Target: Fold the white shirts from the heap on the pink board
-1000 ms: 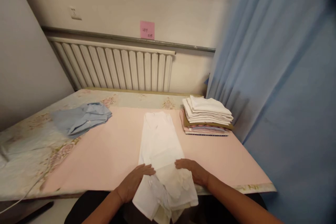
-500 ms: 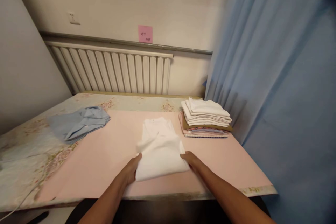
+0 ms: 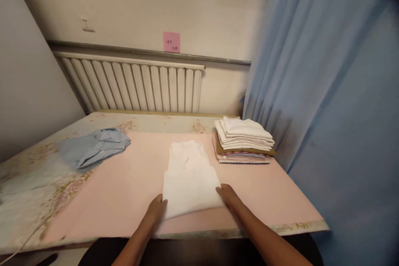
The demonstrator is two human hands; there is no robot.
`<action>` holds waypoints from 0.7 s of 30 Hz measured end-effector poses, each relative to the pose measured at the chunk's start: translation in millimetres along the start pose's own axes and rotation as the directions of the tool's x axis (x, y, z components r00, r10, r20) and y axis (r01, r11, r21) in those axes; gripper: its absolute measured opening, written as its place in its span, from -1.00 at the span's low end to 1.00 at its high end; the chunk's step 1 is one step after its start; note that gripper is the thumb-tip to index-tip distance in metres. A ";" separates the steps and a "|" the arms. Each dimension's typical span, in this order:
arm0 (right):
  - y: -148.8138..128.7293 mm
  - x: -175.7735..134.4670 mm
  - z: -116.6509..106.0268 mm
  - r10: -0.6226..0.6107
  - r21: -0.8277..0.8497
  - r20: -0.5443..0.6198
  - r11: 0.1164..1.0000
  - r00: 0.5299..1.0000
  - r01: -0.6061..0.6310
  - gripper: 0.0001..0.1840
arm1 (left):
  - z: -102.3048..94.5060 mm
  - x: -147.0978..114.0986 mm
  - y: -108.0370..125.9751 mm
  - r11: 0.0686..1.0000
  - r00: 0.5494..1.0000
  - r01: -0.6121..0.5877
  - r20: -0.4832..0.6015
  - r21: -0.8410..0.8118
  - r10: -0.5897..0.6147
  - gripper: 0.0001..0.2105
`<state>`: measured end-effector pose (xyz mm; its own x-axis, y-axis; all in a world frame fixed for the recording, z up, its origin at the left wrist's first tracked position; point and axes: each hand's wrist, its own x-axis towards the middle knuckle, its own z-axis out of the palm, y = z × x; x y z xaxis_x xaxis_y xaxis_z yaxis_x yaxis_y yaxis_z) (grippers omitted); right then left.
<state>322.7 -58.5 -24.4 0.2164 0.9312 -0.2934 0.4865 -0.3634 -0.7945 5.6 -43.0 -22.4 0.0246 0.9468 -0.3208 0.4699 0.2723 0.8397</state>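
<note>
A white shirt [image 3: 191,189] lies partly folded on the pink cloth [image 3: 131,199], its neckline at the far end and its near part doubled over into a flat panel. My left hand [image 3: 157,208] is closed on the panel's left edge, thumb on top and fingers mostly hidden beneath. On the opposite edge my right hand [image 3: 229,195] pinches the same shirt, with its fingertips out of sight under the fabric.
At the right stands a stack of folded clothes [image 3: 245,135], white on top. A crumpled light-blue garment [image 3: 99,147] lies at the left on the floral cover [image 3: 25,168]. A blue curtain [image 3: 330,104] hangs close on the right; a radiator [image 3: 134,83] runs behind.
The folded part of the shirt, rumpled before, now lies flatter with a straighter far edge. Both hands have come slightly toward me along its sides.
</note>
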 end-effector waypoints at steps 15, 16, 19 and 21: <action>23.4 -21.0 7.6 -0.070 0.028 -0.080 0.997 0.994 0.073 -0.81 | 8.5 -21.3 13.6 0.809 0.921 -0.146 -0.220 0.569 0.320 -0.60; 23.6 -20.9 7.8 -0.074 0.029 -0.083 0.997 0.994 0.077 -0.81 | 17.0 -22.8 19.0 0.748 0.873 -0.224 -0.214 0.625 0.439 -0.58; 23.5 -21.1 7.8 -0.083 0.032 -0.083 0.996 0.993 0.086 -0.81 | 52.5 -20.1 37.3 0.572 0.729 -0.435 -0.101 0.696 0.677 -0.55; 22.5 -21.8 7.2 -0.085 0.032 -0.080 0.996 0.993 0.087 -0.81 | 77.8 -12.8 48.0 0.484 0.681 -0.530 0.009 0.696 0.732 -0.54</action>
<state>322.8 -86.8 -39.7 0.2413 0.9533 -0.1816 0.4766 -0.2794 -0.8335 96.5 -55.4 -12.1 0.3690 0.8424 0.3925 0.8288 -0.4894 0.2712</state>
